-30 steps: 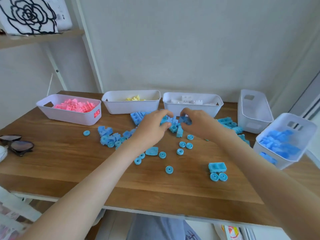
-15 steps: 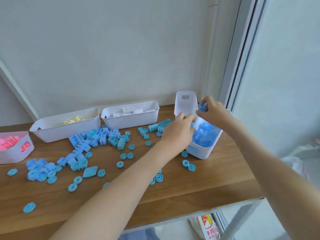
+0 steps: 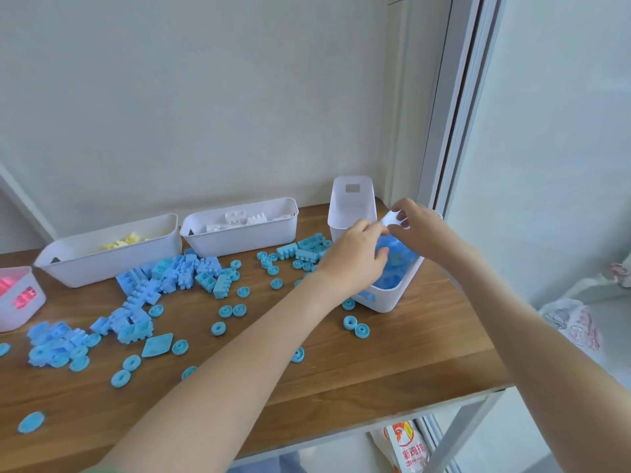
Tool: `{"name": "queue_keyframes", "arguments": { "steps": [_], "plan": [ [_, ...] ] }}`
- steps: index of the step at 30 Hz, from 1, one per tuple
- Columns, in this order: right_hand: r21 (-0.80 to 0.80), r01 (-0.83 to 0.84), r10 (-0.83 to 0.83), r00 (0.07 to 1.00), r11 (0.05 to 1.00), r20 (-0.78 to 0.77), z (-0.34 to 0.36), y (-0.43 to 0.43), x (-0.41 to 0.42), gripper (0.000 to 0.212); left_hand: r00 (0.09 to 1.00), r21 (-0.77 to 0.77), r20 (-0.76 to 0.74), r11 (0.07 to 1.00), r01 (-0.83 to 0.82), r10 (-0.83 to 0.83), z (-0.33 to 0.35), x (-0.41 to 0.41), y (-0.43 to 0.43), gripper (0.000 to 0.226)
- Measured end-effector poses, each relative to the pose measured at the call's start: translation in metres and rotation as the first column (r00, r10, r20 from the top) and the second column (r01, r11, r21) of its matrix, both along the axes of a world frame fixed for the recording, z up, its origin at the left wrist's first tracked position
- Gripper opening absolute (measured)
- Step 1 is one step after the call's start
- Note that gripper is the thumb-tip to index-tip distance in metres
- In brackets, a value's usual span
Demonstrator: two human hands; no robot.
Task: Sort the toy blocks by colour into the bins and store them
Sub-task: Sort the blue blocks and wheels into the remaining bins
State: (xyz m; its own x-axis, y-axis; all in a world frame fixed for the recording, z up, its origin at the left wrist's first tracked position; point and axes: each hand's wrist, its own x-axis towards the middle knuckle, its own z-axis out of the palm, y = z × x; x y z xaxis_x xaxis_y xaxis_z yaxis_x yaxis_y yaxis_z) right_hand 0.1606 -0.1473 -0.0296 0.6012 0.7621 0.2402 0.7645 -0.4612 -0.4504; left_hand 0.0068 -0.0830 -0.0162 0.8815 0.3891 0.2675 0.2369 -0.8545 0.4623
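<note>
At the right end of the desk (image 3: 409,363), the blue bin (image 3: 396,297) is part-filled with blue blocks (image 3: 399,262). Its far rim is pinched by the right hand (image 3: 423,230). The left hand (image 3: 355,261) is curled over the blocks inside; whether it grasps anything cannot be told. Loose blocks (image 3: 191,271) are scattered to the left.

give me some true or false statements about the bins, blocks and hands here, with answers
1. The white plastic bin of yellow blocks stands between the bin of pink blocks and the bin of white blocks. True.
2. Loose blue toy blocks lie on the wooden table. True.
3. Both hands rest flat on the table. False: the left hand and right hand are at the white bin of blue blocks, the right pinching its rim.
4. The narrow white bin by the wall is full of pink blocks. False: no blocks show in it.
</note>
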Motion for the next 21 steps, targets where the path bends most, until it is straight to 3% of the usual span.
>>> {"name": "queue_keyframes", "arguments": {
  "steps": [5, 11, 17, 21],
  "plan": [
    [0.051, -0.086, 0.08, 0.992, 0.995, 0.101, 0.018, 0.008, -0.02, 0.026, 0.996, 0.082, 0.056, 0.994, -0.075, 0.071, 0.002, -0.035, 0.023, 0.019],
    [0.113, -0.322, 0.308, 0.943, 0.94, 0.126, 0.024, 0.056, -0.084, 0.036, 0.958, 0.101, -0.035, 0.954, -0.281, 0.286, -0.012, -0.102, 0.061, 0.019],
    [-0.184, -0.524, 0.531, 0.847, 0.832, -0.015, -0.001, 0.107, -0.147, 0.044, 0.869, 0.1, -0.105, 0.874, -0.475, 0.484, -0.032, -0.191, 0.119, 0.019],
    [-0.243, -0.569, 0.567, 0.819, 0.786, -0.085, -0.015, 0.137, -0.186, 0.055, 0.778, 0.086, -0.096, 0.784, -0.615, 0.621, -0.043, -0.25, 0.15, 0.018]
  ]
}}
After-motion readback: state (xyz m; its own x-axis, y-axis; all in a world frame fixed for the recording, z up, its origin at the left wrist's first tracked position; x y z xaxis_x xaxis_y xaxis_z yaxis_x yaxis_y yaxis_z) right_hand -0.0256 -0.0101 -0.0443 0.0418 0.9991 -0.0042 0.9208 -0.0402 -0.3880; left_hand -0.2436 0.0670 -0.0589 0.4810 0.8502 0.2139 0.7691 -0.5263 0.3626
